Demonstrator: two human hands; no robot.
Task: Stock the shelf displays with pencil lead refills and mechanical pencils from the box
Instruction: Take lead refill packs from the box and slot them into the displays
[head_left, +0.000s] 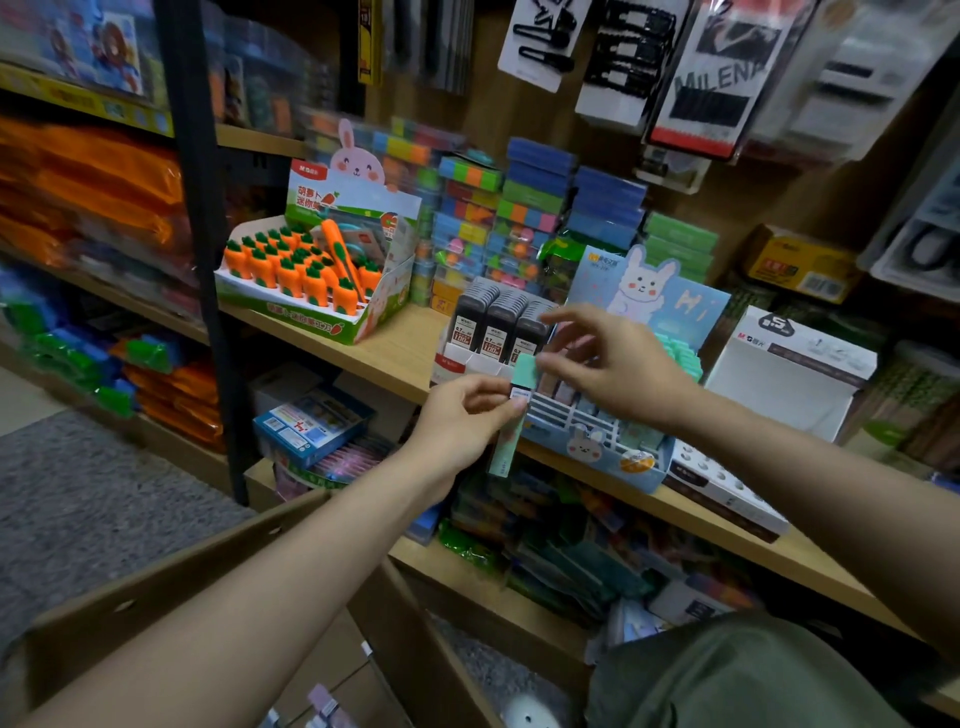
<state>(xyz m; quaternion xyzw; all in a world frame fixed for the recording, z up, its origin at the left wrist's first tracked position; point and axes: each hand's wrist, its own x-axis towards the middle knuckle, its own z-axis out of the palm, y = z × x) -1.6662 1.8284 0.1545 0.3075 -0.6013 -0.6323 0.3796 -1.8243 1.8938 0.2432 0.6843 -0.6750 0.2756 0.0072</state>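
Up front, left hand (462, 421) pinching slim mint plastic case (511, 415), right hand (613, 364) loose-fingered above blue cardboard display (597, 441).

Wooden shelf (395, 348) carries carrot display (311, 270), lead-refill display (493, 332).

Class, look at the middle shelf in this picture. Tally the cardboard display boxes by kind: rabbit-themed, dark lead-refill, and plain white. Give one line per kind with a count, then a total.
Rabbit-themed display boxes: 2, the carrot display and the blue rabbit display
Dark lead-refill display: 1
White display box: 1
Total: 4
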